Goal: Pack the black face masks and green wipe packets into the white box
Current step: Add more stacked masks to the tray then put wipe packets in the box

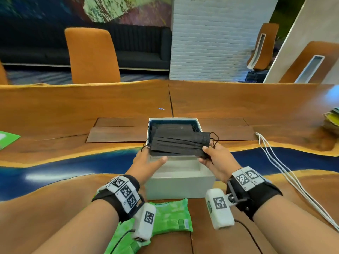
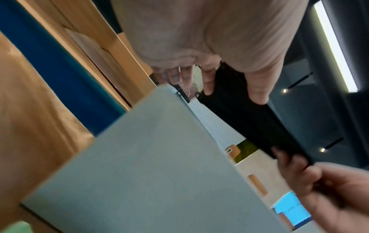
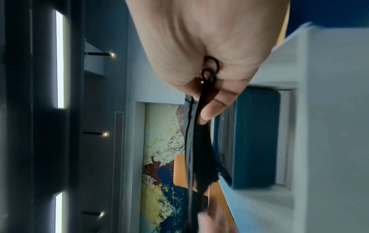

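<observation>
The wooden counter (image 1: 73, 107) has a wavy blue inlay (image 1: 73, 162) running across it and two dark inset panels (image 1: 117, 131) at its middle. White cables (image 1: 286, 171) trail over its right side, near a stack of papers (image 1: 332, 120) at the right edge. Beyond the counter stand an orange chair (image 1: 91, 55), a dark sofa (image 1: 141, 46) and a white brick pillar (image 1: 216, 37).
</observation>
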A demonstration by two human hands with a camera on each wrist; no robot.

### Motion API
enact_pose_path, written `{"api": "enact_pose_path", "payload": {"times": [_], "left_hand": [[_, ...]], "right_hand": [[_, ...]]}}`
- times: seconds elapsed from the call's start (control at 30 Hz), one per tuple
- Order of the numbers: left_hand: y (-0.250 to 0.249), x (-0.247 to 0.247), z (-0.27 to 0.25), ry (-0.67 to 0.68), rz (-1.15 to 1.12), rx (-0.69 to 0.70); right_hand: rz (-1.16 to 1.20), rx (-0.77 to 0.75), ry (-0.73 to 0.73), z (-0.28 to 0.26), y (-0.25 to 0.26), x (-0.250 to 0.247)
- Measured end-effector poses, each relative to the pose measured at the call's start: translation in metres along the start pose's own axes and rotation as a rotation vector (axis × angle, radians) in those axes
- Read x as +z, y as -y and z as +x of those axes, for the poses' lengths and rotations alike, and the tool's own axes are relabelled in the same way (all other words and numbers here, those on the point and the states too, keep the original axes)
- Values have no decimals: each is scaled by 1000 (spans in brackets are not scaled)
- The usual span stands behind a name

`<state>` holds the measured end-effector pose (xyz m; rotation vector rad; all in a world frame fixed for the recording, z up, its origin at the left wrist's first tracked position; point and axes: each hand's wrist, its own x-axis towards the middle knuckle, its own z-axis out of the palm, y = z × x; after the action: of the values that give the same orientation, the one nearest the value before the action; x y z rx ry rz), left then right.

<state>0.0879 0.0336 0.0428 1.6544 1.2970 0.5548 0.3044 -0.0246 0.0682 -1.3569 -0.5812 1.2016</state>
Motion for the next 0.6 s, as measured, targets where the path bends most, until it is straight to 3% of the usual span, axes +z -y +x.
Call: {"api": "enact_pose_path", "payload": {"times": [0.13,0.4,0.5,0.6], "left_hand": [[27,0,17,-28,24,-11],[47,14,32,35,-276,-183],[50,15,33,26,-304,-185],[45,14,31,13,-300,-191]], "right_hand": [[-9,27,-25,30,26,5],[-8,-25,23,83,66,26],[-29,-31,24,98,64,31],[-210,46,-12,116,45,31]]}}
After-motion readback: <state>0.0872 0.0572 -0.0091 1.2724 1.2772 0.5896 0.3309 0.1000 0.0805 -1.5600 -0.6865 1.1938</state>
